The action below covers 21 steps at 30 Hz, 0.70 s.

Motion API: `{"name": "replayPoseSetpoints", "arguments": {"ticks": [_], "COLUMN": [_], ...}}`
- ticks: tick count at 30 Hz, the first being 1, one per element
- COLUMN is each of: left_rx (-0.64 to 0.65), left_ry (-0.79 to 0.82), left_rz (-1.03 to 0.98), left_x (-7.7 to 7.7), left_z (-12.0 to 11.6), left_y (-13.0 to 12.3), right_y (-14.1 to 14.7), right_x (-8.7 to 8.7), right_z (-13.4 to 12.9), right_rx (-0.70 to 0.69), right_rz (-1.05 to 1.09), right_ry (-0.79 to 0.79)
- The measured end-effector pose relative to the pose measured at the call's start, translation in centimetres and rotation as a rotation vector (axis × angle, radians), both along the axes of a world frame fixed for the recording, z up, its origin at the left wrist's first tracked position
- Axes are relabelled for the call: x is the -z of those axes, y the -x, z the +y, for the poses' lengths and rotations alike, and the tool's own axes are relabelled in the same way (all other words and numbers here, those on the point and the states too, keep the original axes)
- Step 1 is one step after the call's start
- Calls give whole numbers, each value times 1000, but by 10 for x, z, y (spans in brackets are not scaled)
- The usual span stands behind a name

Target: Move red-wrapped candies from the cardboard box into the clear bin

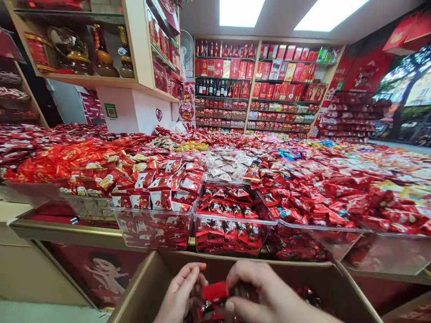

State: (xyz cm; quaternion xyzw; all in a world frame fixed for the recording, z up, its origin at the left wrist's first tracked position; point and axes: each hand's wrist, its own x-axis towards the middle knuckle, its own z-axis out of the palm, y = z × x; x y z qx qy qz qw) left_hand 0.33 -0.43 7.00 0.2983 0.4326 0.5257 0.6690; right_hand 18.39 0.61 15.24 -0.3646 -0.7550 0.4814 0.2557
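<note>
My left hand (184, 291) is over the open cardboard box (134, 294), its fingers curled beside dark and red wrapped candies. My right hand (256, 291) is close on its right, fingers bent around a bright red wrapped candy (214, 291). More wrapped candies (308, 296) lie low inside the box, partly hidden by my hands. Just beyond the box, a clear bin (232, 229) holds red and dark packets. Whatever my left fingers grip is hidden among the wrappers.
Clear bins of white-and-red packets (153, 224) and red foil candies (313, 233) line the counter edge. Heaps of sweets spread behind them. A wooden display cabinet (143, 76) overhangs the left side. Shelves (249, 89) stand at the back.
</note>
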Motion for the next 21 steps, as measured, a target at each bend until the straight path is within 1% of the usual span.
{"name": "replayPoseSetpoints", "arguments": {"ticks": [1, 3, 4, 5, 6, 7, 9, 10, 12, 14, 16, 18, 21], "left_rx": [-3, 15, 37, 65, 97, 126, 163, 168, 161, 157, 164, 200, 293], "left_ry": [19, 37, 32, 23, 13, 4, -5, -7, -16, -12, -1, -8, -56], "left_rz": [33, 94, 114, 127, 134, 140, 155, 164, 175, 175, 180, 223, 325], "left_x": [1, 5, 8, 11, 13, 16, 19, 21, 24, 28, 35, 43, 54], "left_z": [1, 1, 1, 0, -1, -1, -3, -3, -4, -3, -1, 1, -2], "left_y": [1, 0, -1, -2, -4, -5, -7, -8, -9, -9, -7, -5, 3], "right_y": [-2, -2, 1, 5, 11, 17, 29, 35, 43, 47, 47, 46, 42], "right_x": [-21, -58, -71, -80, -84, -85, -78, -72, -61, -53, -51, -55, -72], "right_z": [5, 25, 40, 57, 75, 93, 123, 134, 146, 149, 148, 145, 133], "right_rx": [17, 118, 188, 250, 299, 337, 359, 359, 351, 333, 302, 274, 293], "right_rz": [28, 90, 108, 71, -6, -115, -319, -389, -465, -534, -594, -639, -655], "right_ry": [-97, -245, -287, -297, -289, -267, -212, -194, -188, -206, -245, -299, -401]}}
